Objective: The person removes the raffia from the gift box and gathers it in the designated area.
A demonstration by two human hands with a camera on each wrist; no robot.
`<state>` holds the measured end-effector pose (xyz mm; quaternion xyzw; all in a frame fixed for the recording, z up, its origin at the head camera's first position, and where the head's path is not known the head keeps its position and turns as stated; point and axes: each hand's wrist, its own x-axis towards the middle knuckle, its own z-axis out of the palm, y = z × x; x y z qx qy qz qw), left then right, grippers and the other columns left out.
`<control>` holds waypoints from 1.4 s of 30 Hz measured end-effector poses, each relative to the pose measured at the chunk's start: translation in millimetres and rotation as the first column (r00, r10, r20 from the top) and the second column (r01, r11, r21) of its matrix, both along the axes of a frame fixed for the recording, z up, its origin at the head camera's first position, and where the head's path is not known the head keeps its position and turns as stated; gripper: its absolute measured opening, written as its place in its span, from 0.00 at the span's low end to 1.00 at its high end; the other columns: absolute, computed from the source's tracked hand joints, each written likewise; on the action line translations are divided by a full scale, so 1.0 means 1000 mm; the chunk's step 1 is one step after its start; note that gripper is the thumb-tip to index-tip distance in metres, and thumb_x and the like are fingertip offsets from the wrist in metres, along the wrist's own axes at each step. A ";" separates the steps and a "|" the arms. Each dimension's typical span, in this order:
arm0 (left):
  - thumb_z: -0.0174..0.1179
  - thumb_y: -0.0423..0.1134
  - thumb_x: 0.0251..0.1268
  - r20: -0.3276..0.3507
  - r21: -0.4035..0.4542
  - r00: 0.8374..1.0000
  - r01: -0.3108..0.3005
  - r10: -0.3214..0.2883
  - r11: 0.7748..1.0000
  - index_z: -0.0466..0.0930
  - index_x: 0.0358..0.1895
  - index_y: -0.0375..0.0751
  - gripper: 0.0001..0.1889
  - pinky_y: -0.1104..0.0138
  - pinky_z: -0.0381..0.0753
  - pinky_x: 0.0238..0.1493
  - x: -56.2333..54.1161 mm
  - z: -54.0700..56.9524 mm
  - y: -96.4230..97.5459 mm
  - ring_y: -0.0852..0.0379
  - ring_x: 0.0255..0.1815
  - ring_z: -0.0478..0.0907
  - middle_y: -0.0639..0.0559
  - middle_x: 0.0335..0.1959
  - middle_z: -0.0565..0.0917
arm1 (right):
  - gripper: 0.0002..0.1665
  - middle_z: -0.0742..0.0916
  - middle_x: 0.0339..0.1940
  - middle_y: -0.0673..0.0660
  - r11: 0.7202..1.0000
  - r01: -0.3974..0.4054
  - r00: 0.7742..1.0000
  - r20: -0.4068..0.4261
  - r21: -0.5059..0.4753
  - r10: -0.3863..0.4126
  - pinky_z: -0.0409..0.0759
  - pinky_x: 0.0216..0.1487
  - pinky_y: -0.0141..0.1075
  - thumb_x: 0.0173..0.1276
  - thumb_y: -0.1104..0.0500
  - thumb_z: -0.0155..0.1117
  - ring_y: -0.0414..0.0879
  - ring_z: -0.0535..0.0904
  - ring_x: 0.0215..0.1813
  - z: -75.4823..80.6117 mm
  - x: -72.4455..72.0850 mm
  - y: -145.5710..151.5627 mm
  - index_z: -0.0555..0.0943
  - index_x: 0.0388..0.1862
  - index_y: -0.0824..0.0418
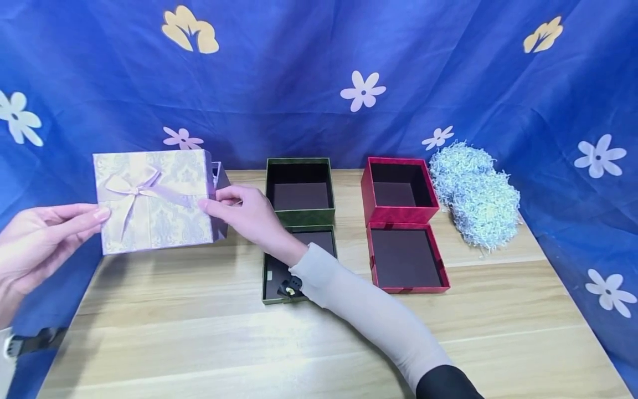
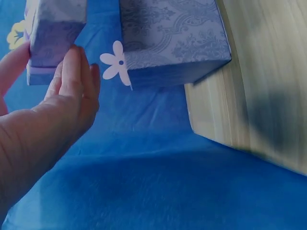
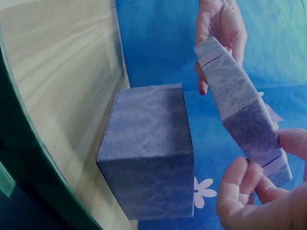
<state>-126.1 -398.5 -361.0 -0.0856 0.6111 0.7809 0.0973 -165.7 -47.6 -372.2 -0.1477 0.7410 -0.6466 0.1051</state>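
Observation:
A lilac patterned box lid (image 1: pixel 164 221) with a ribbon bow (image 1: pixel 135 191) is held up, its top facing the head camera. My left hand (image 1: pixel 47 241) pinches its left edge between thumb and fingers. At the opposite edge, my right hand (image 1: pixel 251 213) grips the lid with the thumb on its face. Behind the lid stands the matching lilac box (image 3: pixel 144 129) on the table, apart from it. The head view hides most of that box; both wrist views show its patterned sides.
On the wooden table (image 1: pixel 199 332) are a green box (image 1: pixel 304 216) and its lid (image 1: pixel 271 282), partly under my right forearm. Right of them are a red box (image 1: pixel 401 215) and red lid (image 1: pixel 406 257). Pale blue shredded paper (image 1: pixel 485 210) lies at the far right, before a blue curtain (image 1: pixel 299 83).

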 end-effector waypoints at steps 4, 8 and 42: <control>0.55 0.20 0.81 -0.043 -0.022 0.999 0.015 -0.016 1.000 0.95 0.45 0.41 0.19 0.73 0.87 0.43 0.006 -0.004 -0.007 0.61 0.43 0.92 0.51 0.43 0.94 | 0.13 0.86 0.25 0.50 0.993 -0.042 0.996 0.073 -0.107 0.050 0.79 0.30 0.29 0.76 0.56 0.77 0.39 0.79 0.24 0.000 0.004 -0.001 0.90 0.53 0.62; 0.54 0.16 0.79 -0.177 -0.066 0.983 0.032 -0.043 0.997 0.93 0.51 0.36 0.19 0.73 0.87 0.40 0.012 -0.014 -0.018 0.60 0.38 0.91 0.48 0.41 0.94 | 0.23 0.91 0.27 0.54 0.972 -0.087 0.984 0.136 -0.216 0.118 0.89 0.35 0.35 0.76 0.62 0.76 0.42 0.86 0.26 0.001 0.012 -0.002 0.85 0.66 0.67; 0.35 0.11 0.80 -0.219 -0.200 0.849 0.444 -0.481 0.873 0.65 0.84 0.39 0.36 0.66 0.87 0.53 0.056 -0.046 -0.042 0.51 0.57 0.89 0.41 0.62 0.88 | 0.34 0.90 0.46 0.36 0.975 -0.223 0.968 0.125 0.018 0.219 0.81 0.56 0.35 0.76 0.44 0.75 0.31 0.89 0.44 -0.022 0.075 0.012 0.77 0.79 0.36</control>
